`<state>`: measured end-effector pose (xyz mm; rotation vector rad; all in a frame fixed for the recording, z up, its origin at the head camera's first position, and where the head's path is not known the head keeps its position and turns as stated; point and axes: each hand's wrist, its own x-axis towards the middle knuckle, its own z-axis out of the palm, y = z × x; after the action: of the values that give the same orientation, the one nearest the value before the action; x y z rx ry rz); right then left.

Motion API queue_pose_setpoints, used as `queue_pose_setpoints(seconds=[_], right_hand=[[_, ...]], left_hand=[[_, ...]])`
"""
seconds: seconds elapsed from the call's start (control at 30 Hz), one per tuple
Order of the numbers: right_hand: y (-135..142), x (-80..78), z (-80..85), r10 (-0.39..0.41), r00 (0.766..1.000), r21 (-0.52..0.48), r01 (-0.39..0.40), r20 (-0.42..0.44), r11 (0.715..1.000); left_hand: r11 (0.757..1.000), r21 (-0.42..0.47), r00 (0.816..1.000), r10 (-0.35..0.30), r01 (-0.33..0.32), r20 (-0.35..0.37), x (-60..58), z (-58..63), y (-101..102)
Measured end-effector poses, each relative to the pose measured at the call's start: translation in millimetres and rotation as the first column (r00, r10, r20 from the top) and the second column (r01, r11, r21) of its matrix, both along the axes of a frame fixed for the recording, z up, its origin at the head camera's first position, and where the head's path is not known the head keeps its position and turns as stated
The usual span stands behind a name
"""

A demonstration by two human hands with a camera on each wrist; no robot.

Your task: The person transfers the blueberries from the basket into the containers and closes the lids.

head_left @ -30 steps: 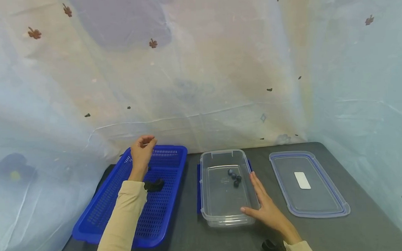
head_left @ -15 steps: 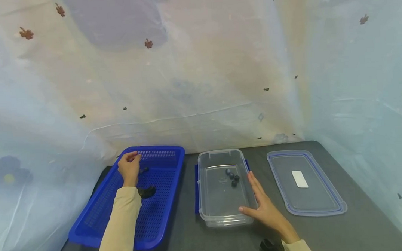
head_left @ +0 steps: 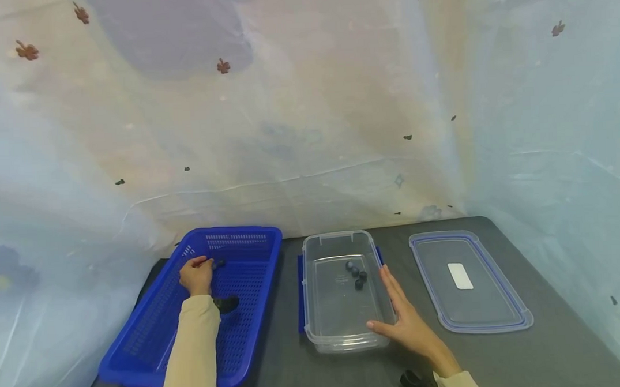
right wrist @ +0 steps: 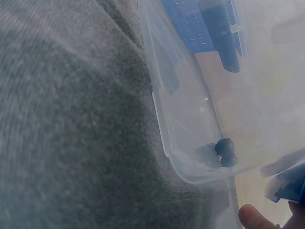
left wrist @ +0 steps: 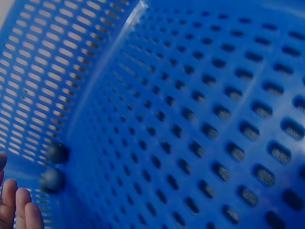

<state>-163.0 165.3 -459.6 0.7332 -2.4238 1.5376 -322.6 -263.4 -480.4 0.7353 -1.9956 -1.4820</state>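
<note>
Across the dark table [head_left: 452, 360] I count one blue basket [head_left: 243, 335], one clear container [head_left: 336, 319] and one lid [head_left: 483, 301], set in a row from the person's left to right. The basket holds at least two dark round berries [left wrist: 56, 180], close together by the perforated wall at its far end; a lobe on one makes me unsure whether a third sits there. One left hand [head_left: 196, 276] reaches down into the basket just beside them, its fingers loosely bent and its grip slack; the wrist view shows the fingertips near the berries but apart from them.

Four more berries [head_left: 355, 271] lie inside the container, bunched toward its right side on the bottom. One right hand [head_left: 406, 325] rests against the container's right side, fingers straight and thumb spread over the near corner, steadying nothing in a grasp. Two blue side flaps [head_left: 300, 295] show, one along each long side. Flat on the table, well apart from the basket, the lid carries one white label [head_left: 459, 276]. Two pale sleeves [head_left: 192, 349] cover the forearms, and five brown clover shapes mark the hanging sheet [head_left: 296, 113] behind.
</note>
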Motion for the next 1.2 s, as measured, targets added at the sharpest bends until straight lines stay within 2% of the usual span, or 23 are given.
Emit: queue_pose_setpoints(seconds=[0.2, 0.3, 0.47, 0.6, 0.73, 0.87, 0.97, 1.2], right_hand=[[0.1, -0.7, -0.5, 0.003, 1.0, 0.0, -0.003, -0.004, 1.0], [0.1, -1.2, -0.1, 0.009, 1.0, 0.006, -0.009, -0.004, 1.0], [0.1, -1.3, -2.6, 0.008, 1.0, -0.007, -0.008, 0.013, 1.0], [3.2, -7.1, -16.4, 0.005, 1.0, -0.008, -0.005, 0.006, 1.0], [8.8, -16.9, -34.5, -0.012, 1.0, 0.022, 0.012, -0.005, 1.0], [10.7, -19.5, -38.9, -0.025, 1.0, 0.039, 0.025, 0.006, 0.999], [10.7, -19.3, -39.1, -0.028, 1.0, 0.042, 0.028, 0.004, 0.999], [10.8, -19.4, -40.3, -0.027, 1.0, 0.032, 0.027, 0.005, 0.999]], left_hand=[[0.996, -0.089, 0.999, 0.022, -0.018, 0.043, -1.9, -12.9, -2.0], [0.986, -0.165, 0.998, 0.003, 0.006, 0.056, -2.7, -17.6, -1.3], [0.971, -0.235, 0.997, -0.025, 0.042, 0.073, -4.9, -26.6, 1.0], [0.957, -0.285, 0.996, -0.026, 0.049, 0.084, -7.4, -30.8, 3.0], [0.944, -0.315, 0.988, -0.056, 0.098, 0.141, -10.8, -29.7, 5.6], [0.936, -0.327, 0.981, -0.072, 0.128, 0.18, -12.0, -29.5, 6.2], [0.93, -0.346, 0.983, -0.069, 0.126, 0.173, -10.7, -29.5, 6.8], [0.883, -0.456, 0.993, -0.078, 0.109, 0.087, -11.7, -36.6, 4.3]])
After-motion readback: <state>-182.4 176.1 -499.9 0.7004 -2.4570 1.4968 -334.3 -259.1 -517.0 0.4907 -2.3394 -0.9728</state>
